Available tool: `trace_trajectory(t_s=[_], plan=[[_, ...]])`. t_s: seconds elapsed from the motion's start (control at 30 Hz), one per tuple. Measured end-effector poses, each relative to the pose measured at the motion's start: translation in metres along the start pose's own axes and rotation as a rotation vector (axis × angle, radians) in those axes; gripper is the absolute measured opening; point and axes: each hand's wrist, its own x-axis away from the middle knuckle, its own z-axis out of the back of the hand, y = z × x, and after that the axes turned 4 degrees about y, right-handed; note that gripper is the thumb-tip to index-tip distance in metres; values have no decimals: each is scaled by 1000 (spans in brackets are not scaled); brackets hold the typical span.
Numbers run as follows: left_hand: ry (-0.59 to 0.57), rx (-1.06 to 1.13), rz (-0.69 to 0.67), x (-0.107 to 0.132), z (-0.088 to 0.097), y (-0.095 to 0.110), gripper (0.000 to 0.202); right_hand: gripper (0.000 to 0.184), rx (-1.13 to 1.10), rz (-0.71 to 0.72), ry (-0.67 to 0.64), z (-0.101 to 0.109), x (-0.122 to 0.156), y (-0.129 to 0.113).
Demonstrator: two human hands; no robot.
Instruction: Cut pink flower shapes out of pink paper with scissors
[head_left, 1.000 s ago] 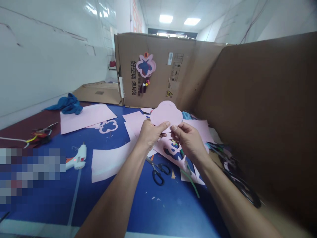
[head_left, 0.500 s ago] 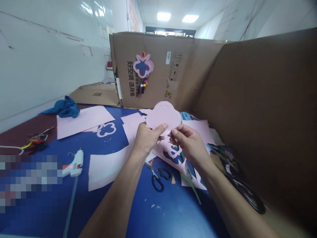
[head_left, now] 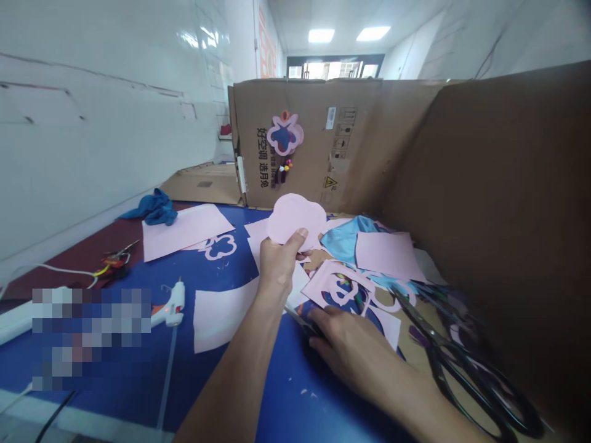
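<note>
My left hand [head_left: 278, 261] is closed on a pink cloud-shaped cutout [head_left: 295, 215], thumb on its face, held up over the table. It looks like stiff paper or felt; I cannot tell which. Lower down, my right hand [head_left: 339, 338] has its fingers curled at the black handles of a small pair of scissors [head_left: 300, 319]. The hand hides most of those handles, and the blades point away to the left. Just beyond the right hand lies a pink sheet with a shape cut out of it [head_left: 318, 280].
Pink sheets [head_left: 184, 231] and a flower outline [head_left: 220, 247] lie on the blue table. A glue gun [head_left: 174, 307] stands at left. Large black scissors [head_left: 443, 351] and light blue cloth [head_left: 348, 240] are at right. Cardboard walls [head_left: 360, 141] enclose the back, where a pink flower ornament [head_left: 295, 132] hangs.
My right hand has left the cutout and come down to the small scissors. My left hand keeps holding the cutout. The camera view has turned slightly left.
</note>
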Motion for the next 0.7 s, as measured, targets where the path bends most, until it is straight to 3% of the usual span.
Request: trace_trajectory(t_s=[0.13,0.7], plan=[[54,32,37,-1,1,-3,35,24,88,8,-59,-15,7,-5],[189,70,5,-8,6,-3,35,40,182,83,73,-44,0,8]])
